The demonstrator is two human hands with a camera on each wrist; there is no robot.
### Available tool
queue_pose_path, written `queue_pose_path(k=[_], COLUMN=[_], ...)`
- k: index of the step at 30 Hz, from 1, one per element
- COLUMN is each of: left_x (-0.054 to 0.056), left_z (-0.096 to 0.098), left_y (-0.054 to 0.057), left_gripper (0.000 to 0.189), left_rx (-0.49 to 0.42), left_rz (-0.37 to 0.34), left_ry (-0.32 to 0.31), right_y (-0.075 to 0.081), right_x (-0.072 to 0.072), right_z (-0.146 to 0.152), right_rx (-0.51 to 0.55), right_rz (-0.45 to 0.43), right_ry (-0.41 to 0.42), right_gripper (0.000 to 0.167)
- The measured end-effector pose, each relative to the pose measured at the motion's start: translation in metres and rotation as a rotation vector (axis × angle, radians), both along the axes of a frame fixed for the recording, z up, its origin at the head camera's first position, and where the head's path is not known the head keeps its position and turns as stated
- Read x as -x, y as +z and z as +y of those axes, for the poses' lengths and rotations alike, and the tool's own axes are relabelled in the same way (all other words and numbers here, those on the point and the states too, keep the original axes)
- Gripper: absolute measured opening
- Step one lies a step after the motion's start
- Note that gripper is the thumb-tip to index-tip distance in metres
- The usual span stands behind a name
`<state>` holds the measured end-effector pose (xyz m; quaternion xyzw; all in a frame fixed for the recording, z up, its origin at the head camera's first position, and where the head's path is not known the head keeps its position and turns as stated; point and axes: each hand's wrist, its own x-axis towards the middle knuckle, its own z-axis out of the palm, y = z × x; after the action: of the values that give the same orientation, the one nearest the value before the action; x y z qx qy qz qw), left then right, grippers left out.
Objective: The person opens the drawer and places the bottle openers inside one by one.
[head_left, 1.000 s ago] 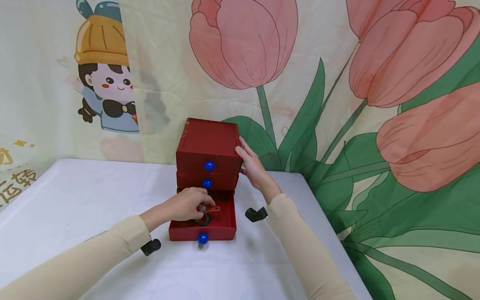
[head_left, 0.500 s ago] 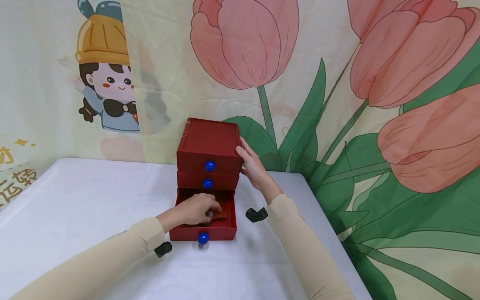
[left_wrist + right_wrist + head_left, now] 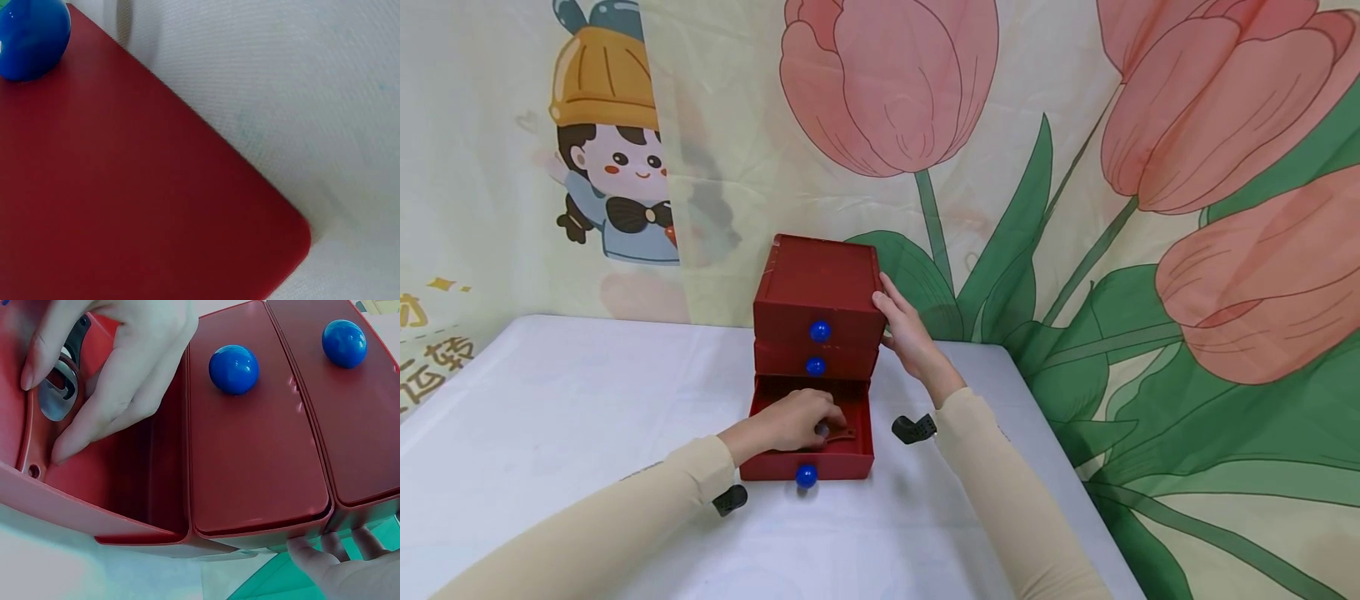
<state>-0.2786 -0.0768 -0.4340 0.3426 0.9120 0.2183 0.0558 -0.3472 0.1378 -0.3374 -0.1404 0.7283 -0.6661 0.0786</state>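
Observation:
In the head view my left hand [image 3: 797, 419] reaches down into the pulled-out bottom drawer [image 3: 862, 425] of a red three-drawer cabinet [image 3: 823, 271]. Thumb and fingers pinch a small tool with a red-brown handle [image 3: 39, 453], pierced by a hole at its end, and a shiny oval metal part [image 3: 57, 403]. A black curved piece [image 3: 78, 337] shows beyond the metal, partly hidden by the hand. My right hand [image 3: 913, 337] rests with extended fingers against the cabinet's right side. In the left wrist view only the drawer front [image 3: 137, 169] and its blue knob [image 3: 31, 37] show.
The upper drawers are shut, with round blue knobs [image 3: 820, 332] on their fronts. The cabinet stands on a white-covered table [image 3: 625, 375], close to a printed curtain [image 3: 722, 167] at the back. A black wrist device [image 3: 913, 429] hangs under each forearm.
My left hand has moved right and deeper into the drawer, and the red-brown tool shifted right and nearer with it. The black ring seen earlier is now covered. The right hand stays put.

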Motion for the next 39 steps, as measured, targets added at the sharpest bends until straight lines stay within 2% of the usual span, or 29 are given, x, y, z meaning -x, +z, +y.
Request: queue_pose_path(k=[6,16,22,33,39], left_x=[-0.001,-0.009,-0.014,-0.03,-0.041], left_z=[-0.006,-0.028,-0.048,-0.088,-0.107], left_y=[0.003,0.026,0.025,0.026,0.018], left_gripper=[0.032,0.037,0.036,0.042,0.049], left_rx=[-0.002,-0.06,-0.123,-0.244,-0.302], left_rz=[0.015,0.084,0.138,0.129,0.042], left_ry=[0.005,0.058,0.062,0.253,0.369], right_y=[0.0,0.001,0.0,0.001,0.001], right_x=[0.0,0.001,0.0,-0.001,-0.002], right_z=[0.0,0.001,0.0,0.0,-0.001], right_rx=[0.002,0.0,0.018,0.013,0.012], right_rz=[0.001,-0.003,0.0,0.002,0.0], right_ry=[0.005,-0.001,0.011,0.003,-0.003], right_gripper=[0.067,0.066,0.066,0.065,0.065])
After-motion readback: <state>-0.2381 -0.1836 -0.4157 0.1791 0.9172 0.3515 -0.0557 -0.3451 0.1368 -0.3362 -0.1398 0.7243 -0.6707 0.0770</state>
